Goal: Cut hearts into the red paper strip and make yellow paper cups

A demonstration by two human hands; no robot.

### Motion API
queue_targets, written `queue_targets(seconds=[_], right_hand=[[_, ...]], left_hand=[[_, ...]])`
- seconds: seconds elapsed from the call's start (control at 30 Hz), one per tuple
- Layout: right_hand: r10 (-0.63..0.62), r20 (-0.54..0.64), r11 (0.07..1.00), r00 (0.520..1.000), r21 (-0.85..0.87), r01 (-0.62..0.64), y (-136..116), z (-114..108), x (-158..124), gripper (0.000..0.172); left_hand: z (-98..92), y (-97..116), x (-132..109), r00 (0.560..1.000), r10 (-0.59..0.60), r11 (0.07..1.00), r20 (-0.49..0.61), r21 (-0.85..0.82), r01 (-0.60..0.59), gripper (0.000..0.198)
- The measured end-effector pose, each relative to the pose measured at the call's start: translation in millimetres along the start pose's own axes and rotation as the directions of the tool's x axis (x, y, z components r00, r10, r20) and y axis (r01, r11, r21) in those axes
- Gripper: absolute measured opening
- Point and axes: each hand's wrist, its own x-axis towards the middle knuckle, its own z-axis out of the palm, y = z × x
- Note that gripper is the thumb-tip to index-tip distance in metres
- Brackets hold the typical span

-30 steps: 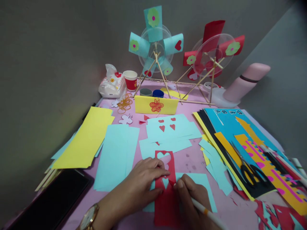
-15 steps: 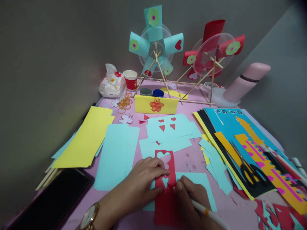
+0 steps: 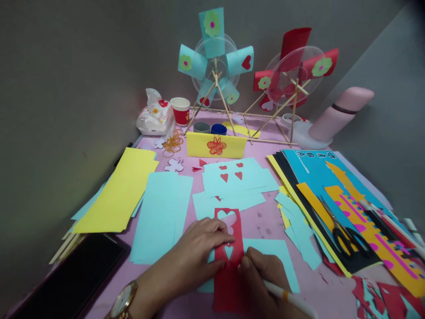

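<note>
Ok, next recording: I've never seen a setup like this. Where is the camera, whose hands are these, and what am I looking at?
There is no machine here: a person works with two bare hands. Every picture comes from one camera worn on their head, looking forward and down. The left hand rests on a red paper strip with heart-shaped cutouts. The right hand holds a white pen-like tool at the strip's edge; I can't make out its tip. On the pink table lie yellow sheets, light-blue sheets and black-handled scissors. At the back stand a light-blue paper wheel and a red paper wheel on stick frames.
</note>
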Motion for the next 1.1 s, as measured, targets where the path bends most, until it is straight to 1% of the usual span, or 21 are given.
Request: queue_targets(seconds=[0.1,0.17,0.23,0.3,0.47,0.83,0.97,1.1], right_hand=[[0.041,0.037,0.995,0.998,0.09,-0.045,-1,0,0,0.044],[0.101,0.052,0.984,0.994,0.139,-0.107,0,0,-1,0.043],[0.16,0.07,0.974,0.985,0.154,-0.169,1,0,-2,0.04],[0.182,0.08,0.969,0.98,0.154,-0.193,3,2,-2,0.039],[0.16,0.064,0.974,0.985,0.15,-0.168,5,6,-1,0.037],[0.151,0.048,0.987,0.987,0.053,-0.153,8,10,1,0.034],[0.105,0.048,0.993,0.993,0.042,-0.107,8,10,2,0.033],[0.088,0.059,0.995,0.994,0.033,-0.09,8,10,3,0.032]], left_hand=[[0.3,0,-1,1.0,0.0,1.0,0.002,-0.009,0.0,0.043],[0.8,-1,-1,1.0,0.005,1.0,-0.002,-0.012,-0.005,0.044],[1.4,-1,0,1.0,0.003,1.0,-0.001,-0.015,-0.003,0.044],[1.8,0,0,1.0,0.0,1.0,0.001,-0.014,0.0,0.044],[1.7,-1,0,1.0,0.004,1.0,-0.009,-0.016,-0.005,0.044],[1.6,-1,1,1.0,-0.001,1.0,-0.002,-0.011,0.001,0.041],[2.4,-1,0,1.0,0.005,1.0,-0.002,-0.012,-0.005,0.04],[1.2,-1,0,1.0,0.012,1.0,-0.009,-0.02,-0.012,0.039]])
